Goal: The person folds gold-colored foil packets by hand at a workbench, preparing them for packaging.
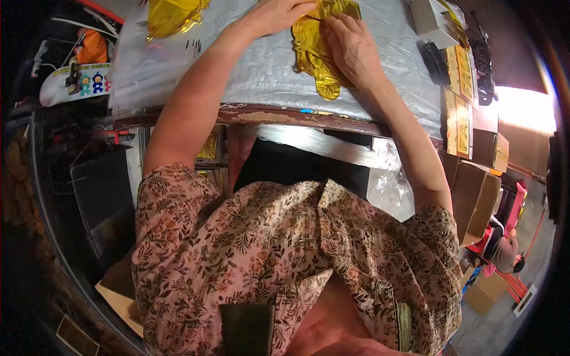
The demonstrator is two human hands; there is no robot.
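Observation:
A flat, crinkled gold foil balloon (325,83) lies on the silver-covered table in front of me. Its far end runs up to the top edge of the view. My right hand (353,50) is on the right part of the foil, fingers bent down and gripping it. At the foil's upper left is my left hand (278,14), its fingers stretched toward the foil and partly cut off by the frame edge. A second gold foil piece (172,16) rests at the table's far left.
The table (261,77) has a worn front edge. Along its right side are a white box (436,22), a black object (436,62) and yellow lettered boxes (458,121). A skateboard deck (74,83) is at left. Cardboard boxes (478,202) and another person (504,252) are at right.

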